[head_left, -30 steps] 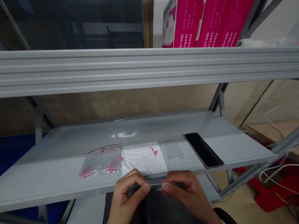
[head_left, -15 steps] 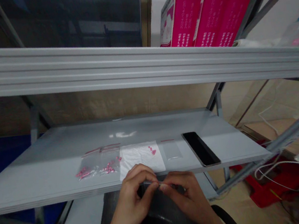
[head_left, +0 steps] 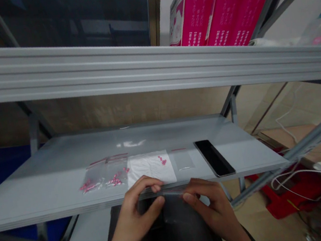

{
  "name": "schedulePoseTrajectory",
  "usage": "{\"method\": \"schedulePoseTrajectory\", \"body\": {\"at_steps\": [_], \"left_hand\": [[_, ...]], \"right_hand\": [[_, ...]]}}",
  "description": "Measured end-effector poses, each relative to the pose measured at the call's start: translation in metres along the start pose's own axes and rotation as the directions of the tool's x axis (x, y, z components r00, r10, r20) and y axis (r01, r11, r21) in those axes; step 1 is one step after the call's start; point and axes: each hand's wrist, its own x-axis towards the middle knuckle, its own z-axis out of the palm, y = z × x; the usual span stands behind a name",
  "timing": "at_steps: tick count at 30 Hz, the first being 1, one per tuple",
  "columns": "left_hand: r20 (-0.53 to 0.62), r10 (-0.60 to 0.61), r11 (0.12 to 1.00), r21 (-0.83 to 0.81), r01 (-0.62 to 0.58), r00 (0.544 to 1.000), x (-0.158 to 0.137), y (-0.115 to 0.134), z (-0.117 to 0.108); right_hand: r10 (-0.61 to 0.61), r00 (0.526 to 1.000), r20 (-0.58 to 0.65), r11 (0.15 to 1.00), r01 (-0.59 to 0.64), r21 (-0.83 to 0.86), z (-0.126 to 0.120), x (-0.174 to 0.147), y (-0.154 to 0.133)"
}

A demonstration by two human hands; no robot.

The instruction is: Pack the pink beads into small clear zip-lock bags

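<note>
My right hand pinches the edge of a small clear plastic zip bag over my lap, just in front of the shelf edge. The bag is faint against the dark clothing, and I cannot make out anything inside. At its other side, my left hand has thumb and forefinger apart with nothing seen between them. Just beyond my hands lies a white sheet with several small pink pieces. To its left are two clear bags holding pink pieces; to its right lies another flat clear bag.
A black phone lies on the right of the grey shelf board. The upper shelf beam crosses above, bearing pink boxes. White cables and a red object are at the lower right.
My hands, with fingertips together before, have moved apart sideways. The left thumb and forefinger have opened; the clear bag now spans towards the right hand. The camera view has shifted slightly.
</note>
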Motion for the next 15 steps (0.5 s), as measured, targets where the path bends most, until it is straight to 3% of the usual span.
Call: {"method": "schedulePoseTrajectory", "body": {"at_steps": [5, 11, 15], "left_hand": [[0.004, 0.024, 1.0, 0.005, -0.024, 1.0, 0.001, 0.007, 0.016], [-0.031, 0.052, 0.998, 0.034, -0.051, 0.998, -0.001, 0.006, 0.014], [-0.042, 0.096, 0.991, 0.099, -0.091, 0.995, -0.003, 0.008, 0.017]], "right_hand": [[0.01, 1.0, 0.022, 1.0, -0.011, 0.01, 0.007, 0.001, -0.007], [0.013, 0.996, 0.09, 1.0, -0.012, -0.01, -0.002, -0.001, -0.004], [-0.03, 0.997, 0.073, 0.999, 0.033, -0.039, -0.003, 0.001, -0.007]]}}
